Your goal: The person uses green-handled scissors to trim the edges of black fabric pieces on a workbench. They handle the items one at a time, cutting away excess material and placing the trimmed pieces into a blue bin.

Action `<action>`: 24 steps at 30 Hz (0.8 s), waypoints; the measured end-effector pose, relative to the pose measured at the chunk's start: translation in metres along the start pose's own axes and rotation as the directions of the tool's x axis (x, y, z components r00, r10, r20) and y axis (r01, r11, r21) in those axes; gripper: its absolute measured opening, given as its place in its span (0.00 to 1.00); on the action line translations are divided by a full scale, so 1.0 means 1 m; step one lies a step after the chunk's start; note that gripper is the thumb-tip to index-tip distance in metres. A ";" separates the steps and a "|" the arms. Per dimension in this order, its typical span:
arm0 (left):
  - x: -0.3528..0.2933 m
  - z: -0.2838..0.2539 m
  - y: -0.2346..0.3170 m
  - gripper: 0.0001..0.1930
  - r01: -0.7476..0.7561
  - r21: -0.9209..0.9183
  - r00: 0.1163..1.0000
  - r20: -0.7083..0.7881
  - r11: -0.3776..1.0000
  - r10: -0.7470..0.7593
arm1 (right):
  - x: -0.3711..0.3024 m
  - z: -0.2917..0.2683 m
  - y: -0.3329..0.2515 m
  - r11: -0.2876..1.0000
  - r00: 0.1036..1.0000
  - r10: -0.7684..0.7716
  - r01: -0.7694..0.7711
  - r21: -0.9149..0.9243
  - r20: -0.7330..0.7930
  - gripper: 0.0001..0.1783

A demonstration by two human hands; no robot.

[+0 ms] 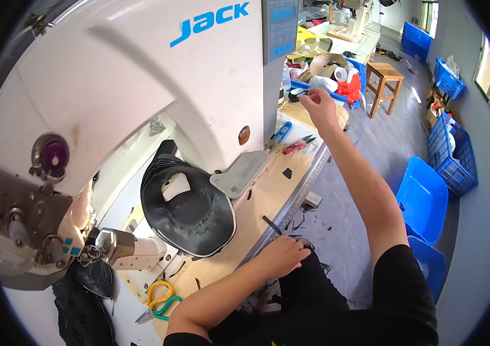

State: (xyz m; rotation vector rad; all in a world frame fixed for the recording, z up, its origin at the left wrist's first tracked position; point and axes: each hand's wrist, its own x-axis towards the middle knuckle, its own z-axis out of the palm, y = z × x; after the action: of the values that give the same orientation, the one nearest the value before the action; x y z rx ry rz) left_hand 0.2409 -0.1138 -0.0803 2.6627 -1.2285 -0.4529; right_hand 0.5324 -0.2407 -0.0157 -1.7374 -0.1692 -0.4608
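My right hand (319,108) reaches out to the far end of the table. Its fingers are pinched together beside a small black roll (296,94); what they hold, if anything, is too small to make out. My left hand (284,255) is low at the table's front edge, above my lap, with its fingers curled in. Something dark shows by its fingertips, but I cannot tell what it is. Close to that hand, a short black strip (271,225) lies across the edge. A stack of black shoe uppers (190,213) sits by the sewing machine (141,63), touching neither hand.
Red snips (298,145) and a blue-handled tool (280,133) lie on the table (274,179). Scissors (161,299) with yellow and green handles are at the near left. A cluttered blue bin (359,102), a wooden stool (384,78) and blue tubs (423,199) stand farther right.
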 end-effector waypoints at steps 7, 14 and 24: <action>0.000 0.004 -0.002 0.19 -0.034 -0.300 0.971 -0.236 0.953 -0.039 | 0.109 0.085 0.033 0.979 0.994 -0.098 0.087 -0.185 -0.055 0.36; 0.003 0.009 -0.006 0.20 -0.056 -0.313 0.967 -0.253 0.948 -0.026 | 0.155 0.127 0.080 0.996 0.995 -0.085 0.083 0.045 0.046 0.24; 0.002 0.013 -0.012 0.21 -0.115 -0.376 0.942 -0.335 0.919 -0.019 | 0.056 0.019 -0.039 0.986 0.987 -0.111 0.124 0.114 -0.114 0.25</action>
State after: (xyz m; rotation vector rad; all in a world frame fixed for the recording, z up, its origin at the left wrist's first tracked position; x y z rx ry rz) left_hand 0.2458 -0.1082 -0.0961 2.2453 -0.9788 -0.1992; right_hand 0.5737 -0.2213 0.0390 -1.5854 -0.2196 -0.6170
